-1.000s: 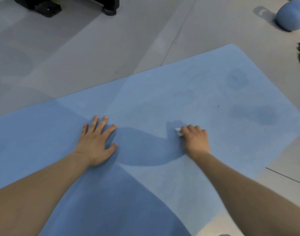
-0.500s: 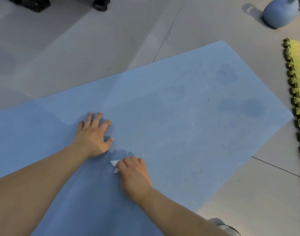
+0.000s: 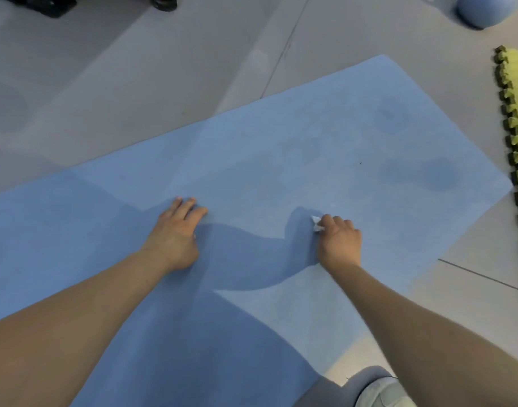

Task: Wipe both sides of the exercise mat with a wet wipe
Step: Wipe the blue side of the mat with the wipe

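Mat (image 3: 252, 177) lies flat on the grey floor (image 3: 134, 83), one face up, with darker damp-looking patches toward its far right end. We grip the wipe (image 3: 316, 224) bunched in the curled right hand (image 3: 338, 242), pressed onto the mat near mid-width. Left hand (image 3: 175, 233) rests flat on the mat, fingers straight, bracing it. We judge the first face is mid-wipe. Next stroke needs steady pressure over unwiped areas; the flip is not yet due. A yellow foam tile (image 3: 516, 118) sits just beside the right end.
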{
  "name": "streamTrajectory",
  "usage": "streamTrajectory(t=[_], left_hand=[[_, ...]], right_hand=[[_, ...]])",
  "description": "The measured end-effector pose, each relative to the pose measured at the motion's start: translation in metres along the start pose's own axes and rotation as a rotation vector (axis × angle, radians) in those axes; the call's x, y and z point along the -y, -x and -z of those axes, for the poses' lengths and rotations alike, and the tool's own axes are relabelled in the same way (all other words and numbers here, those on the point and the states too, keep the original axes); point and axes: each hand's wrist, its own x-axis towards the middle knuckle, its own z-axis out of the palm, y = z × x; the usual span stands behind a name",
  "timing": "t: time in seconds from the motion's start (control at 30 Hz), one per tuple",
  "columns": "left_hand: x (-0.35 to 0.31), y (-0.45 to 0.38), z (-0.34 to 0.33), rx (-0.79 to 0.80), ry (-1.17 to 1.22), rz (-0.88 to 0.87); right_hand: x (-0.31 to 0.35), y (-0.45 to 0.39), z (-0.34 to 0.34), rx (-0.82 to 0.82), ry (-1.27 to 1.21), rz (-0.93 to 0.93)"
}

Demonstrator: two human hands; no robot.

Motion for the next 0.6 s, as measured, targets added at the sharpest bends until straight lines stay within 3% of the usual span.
streamTrajectory(t=[0.1, 0.23, 0.43, 0.5, 0.6], left_hand=[[-0.005, 0.000, 0.004, 0.088, -0.084, 0.040], [-0.007, 0.002, 0.008, 0.104, -0.133, 0.042], [-0.011, 0.000, 0.011, 0.121, -0.131, 0.067], [-0.011, -0.003, 0.012, 0.129, -0.122, 0.077], [-0.009, -0.004, 0.012, 0.126, -0.112, 0.083]], right_hand=[[0.054, 0.048, -0.011, -0.088, -0.164, 0.086], [0.134, 0.134, -0.012, 0.044, -0.308, 0.423], [0.107, 0.117, -0.010, 0.064, -0.191, 0.776], [0.070, 0.084, -0.011, 0.016, -0.136, 0.734], [-0.002, 0.036, -0.008, -0.082, -0.033, 0.354]])
